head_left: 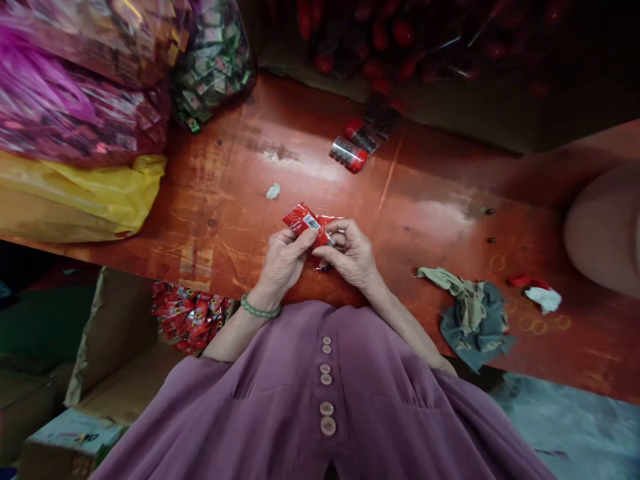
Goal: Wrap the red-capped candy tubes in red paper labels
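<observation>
Left hand (pixel 285 263) and right hand (pixel 353 253) at work on a small red packet (pixel 303 219), which is held above the table (pixel 240 200) near its front edge. The left hand grasps the packet between thumb and fingers, barcode showing; the right hand is curled at the packet's right end, though whether its fingertips grip it cannot be told, as they partly hide the contact. The step in hand appears to be fingertip handling of the packet; the next move would call for a steady left pinch and a light, precise right touch. At far left, filled plastic bags are stacked, a yellow bag (pixel 100 200) lowest, with red packets (pixel 187 317) in a cardboard box (pixel 120 360) below table level. Rightward on the worn, reddish surface lie a white scrap (pixel 273 191), clear tubes with red caps (pixel 347 153), a crumpled cloth (pixel 475 320) and loose rubber bands (pixel 539 326); a pale rounded container (pixel 605 227) stands at far right. The upper right of the room is dark.
</observation>
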`<action>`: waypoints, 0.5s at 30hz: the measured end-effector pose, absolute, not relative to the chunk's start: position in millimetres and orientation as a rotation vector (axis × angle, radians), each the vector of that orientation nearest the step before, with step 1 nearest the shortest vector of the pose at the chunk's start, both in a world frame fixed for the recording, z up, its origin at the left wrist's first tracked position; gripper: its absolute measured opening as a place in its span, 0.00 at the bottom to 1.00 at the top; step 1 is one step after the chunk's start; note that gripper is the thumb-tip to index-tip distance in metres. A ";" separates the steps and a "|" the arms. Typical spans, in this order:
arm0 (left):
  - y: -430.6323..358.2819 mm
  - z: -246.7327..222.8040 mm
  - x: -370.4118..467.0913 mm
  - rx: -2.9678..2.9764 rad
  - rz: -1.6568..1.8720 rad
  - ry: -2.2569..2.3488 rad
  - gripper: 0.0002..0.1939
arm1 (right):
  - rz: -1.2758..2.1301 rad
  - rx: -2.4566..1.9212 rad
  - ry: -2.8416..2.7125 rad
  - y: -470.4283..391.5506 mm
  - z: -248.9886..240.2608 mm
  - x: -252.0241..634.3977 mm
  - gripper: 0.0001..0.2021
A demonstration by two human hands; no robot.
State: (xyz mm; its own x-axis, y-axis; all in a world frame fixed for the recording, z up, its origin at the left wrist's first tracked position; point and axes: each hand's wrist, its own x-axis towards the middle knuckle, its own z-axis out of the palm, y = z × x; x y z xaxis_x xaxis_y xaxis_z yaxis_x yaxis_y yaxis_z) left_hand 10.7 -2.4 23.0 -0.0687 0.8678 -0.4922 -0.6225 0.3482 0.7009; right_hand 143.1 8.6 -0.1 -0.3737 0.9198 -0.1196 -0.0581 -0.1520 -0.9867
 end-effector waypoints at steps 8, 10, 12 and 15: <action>-42.7 28.5 -12.5 0.439 1.200 1.275 0.18 | 1.449 -0.917 -1.762 -0.6 7.1 150.4 0.18; -62.5 30.0 -30.9 0.485 1.216 1.414 0.17 | 1.409 -0.929 -1.833 -4.3 9.6 161.8 0.19; -87.1 30.8 -55.4 0.524 1.212 1.623 0.16 | 1.257 -1.004 -1.893 -7.4 10.7 176.8 0.18; -131.2 29.5 -101.4 0.614 0.985 2.006 0.15 | 0.970 -1.113 -2.080 -10.9 8.6 198.7 0.15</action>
State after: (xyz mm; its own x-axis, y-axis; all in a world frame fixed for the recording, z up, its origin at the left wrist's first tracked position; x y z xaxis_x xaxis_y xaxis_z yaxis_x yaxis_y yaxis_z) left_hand -101.4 -131.2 29.5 -0.5617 0.6967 -0.4462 0.0733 0.5791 0.8120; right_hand 198.7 -10.9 8.6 -0.4823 0.8629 0.1507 0.4394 0.3871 -0.8106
